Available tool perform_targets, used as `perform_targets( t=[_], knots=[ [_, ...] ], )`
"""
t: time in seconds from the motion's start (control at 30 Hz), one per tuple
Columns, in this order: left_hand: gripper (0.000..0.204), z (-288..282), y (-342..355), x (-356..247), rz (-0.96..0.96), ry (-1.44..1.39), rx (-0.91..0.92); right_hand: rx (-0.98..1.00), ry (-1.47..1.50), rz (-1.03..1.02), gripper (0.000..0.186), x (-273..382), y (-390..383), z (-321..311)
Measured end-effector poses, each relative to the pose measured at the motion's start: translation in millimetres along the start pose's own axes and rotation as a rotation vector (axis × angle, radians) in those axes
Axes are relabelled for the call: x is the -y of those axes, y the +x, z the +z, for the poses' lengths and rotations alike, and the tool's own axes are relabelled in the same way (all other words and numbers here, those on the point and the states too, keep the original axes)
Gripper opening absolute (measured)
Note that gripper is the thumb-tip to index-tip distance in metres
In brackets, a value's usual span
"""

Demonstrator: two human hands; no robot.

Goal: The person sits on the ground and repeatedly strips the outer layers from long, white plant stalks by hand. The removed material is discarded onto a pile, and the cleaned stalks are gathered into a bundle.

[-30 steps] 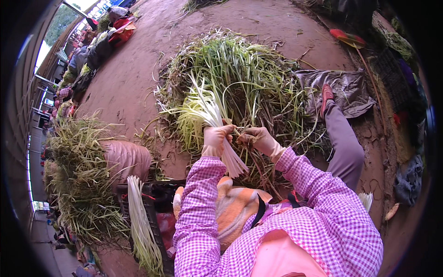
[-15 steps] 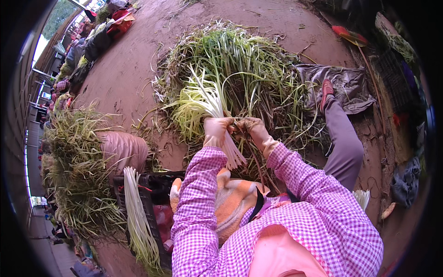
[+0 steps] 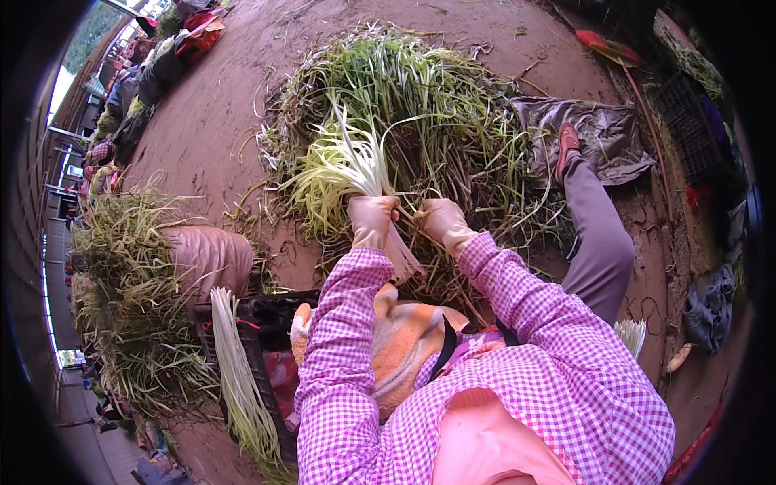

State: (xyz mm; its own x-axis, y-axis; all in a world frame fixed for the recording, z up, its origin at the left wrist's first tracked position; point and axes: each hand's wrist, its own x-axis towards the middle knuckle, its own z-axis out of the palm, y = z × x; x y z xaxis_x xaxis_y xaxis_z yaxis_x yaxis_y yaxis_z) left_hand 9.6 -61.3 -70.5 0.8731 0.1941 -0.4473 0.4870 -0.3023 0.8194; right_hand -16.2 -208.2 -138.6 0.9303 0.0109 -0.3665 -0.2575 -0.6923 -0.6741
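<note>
A bunch of pale chives [image 3: 364, 170] with yellow-green leaves is gripped in my gloved left hand [image 3: 373, 220]. Its white stem ends [image 3: 402, 257] stick out below the fist, toward me. Just to the right, my gloved right hand [image 3: 442, 221] is closed, its fingers pinching a thin stalk that runs between the two hands. Beyond both hands spreads a big heap of green chives [image 3: 420, 89] mixed with dry brown leaves, lying on the ground. An orange-and-white towel [image 3: 412, 335] lies across my lap, under the forearms.
At the left, a dark crate [image 3: 263, 356] has a bundle of pale chives [image 3: 242, 380] lying over its edge. Another green heap [image 3: 133, 299] stands beside a pinkish wrapped bundle [image 3: 212, 260]. A grey plastic sheet [image 3: 602, 145] lies by my outstretched foot [image 3: 567, 145]. A broom [image 3: 608, 48] rests far right.
My right hand has turned over and moved slightly away from the left; the brown strands hanging from it no longer show. The left hand keeps its bunch of chives.
</note>
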Motion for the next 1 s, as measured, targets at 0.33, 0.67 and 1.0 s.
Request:
perform_targets(
  t=[0.33, 0.67, 1.0],
  knots=[
    [0.014, -22, 1, -32, -0.068, -0.150, -0.092, 0.273, -0.658, -0.004, 0.021, -32, 32, 27],
    [0.012, -86, -8, -80, 0.281, -0.599, -0.131, 0.578, -0.841, 0.099, 0.031, -105, 41, 49],
    [0.020, -98, 11, -46, 0.034, -0.488, 0.018, 0.341, -0.401, 0.101, 0.029, -86, -6, -61]
  ],
)
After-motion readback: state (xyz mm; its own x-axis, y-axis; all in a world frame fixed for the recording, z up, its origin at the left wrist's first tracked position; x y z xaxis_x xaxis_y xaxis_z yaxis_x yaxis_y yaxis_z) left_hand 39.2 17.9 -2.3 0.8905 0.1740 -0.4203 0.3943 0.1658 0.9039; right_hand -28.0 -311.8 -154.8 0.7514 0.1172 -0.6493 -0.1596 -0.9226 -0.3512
